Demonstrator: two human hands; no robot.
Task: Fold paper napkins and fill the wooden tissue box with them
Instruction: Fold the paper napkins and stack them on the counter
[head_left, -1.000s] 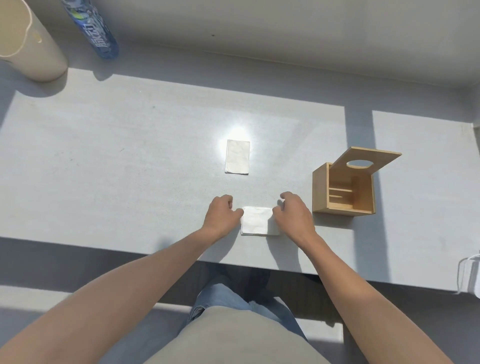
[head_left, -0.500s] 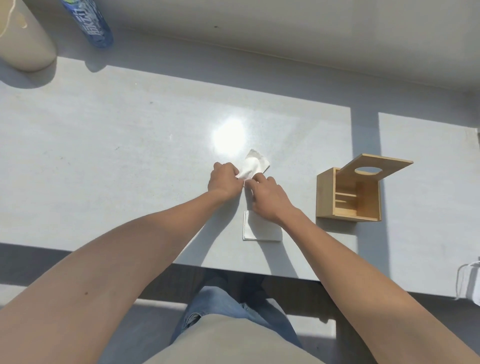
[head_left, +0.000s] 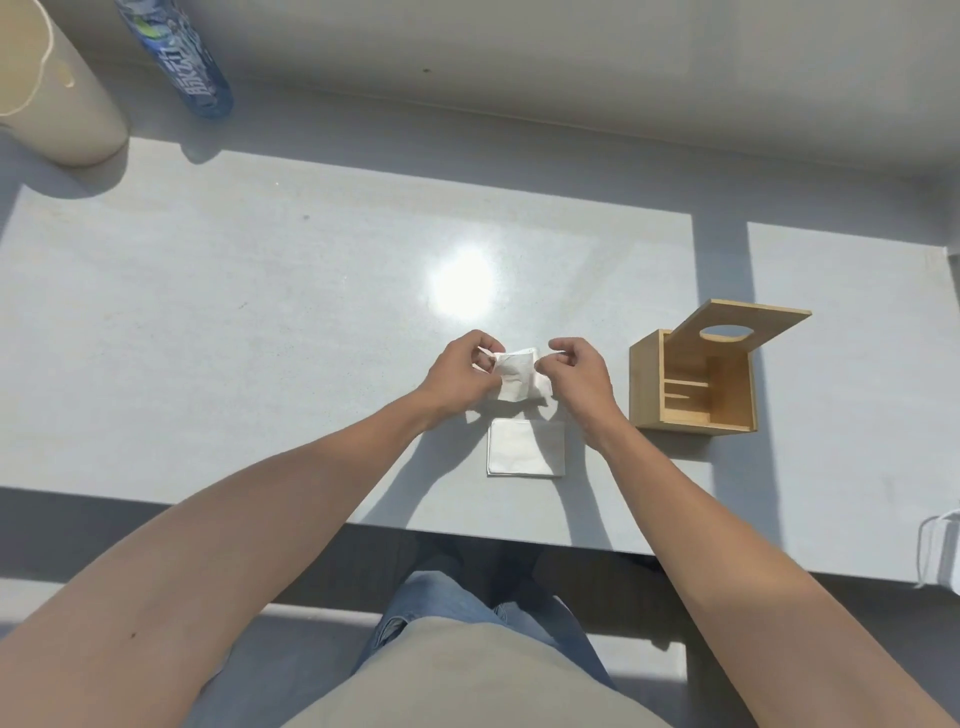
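**Head view: second napkin in hand, fold not started**

Both hands are up off the worktop with a loose napkin between them. Left hand pinches its left top corner, right hand pinches the right top corner; fingers of each grip are curled tight on the paper, nothing else held. The sheet hangs crumpled, not flat.

One folded napkin lies flat just below my hands, near the worktop edge. The wooden tissue box stands to the right, lid tipped up; I can see no napkins inside.

Step, I judge: opening out the sheet for folding. Next: pull the corners apart, lay it flat, crease square. Paper is thin, so light tension only.
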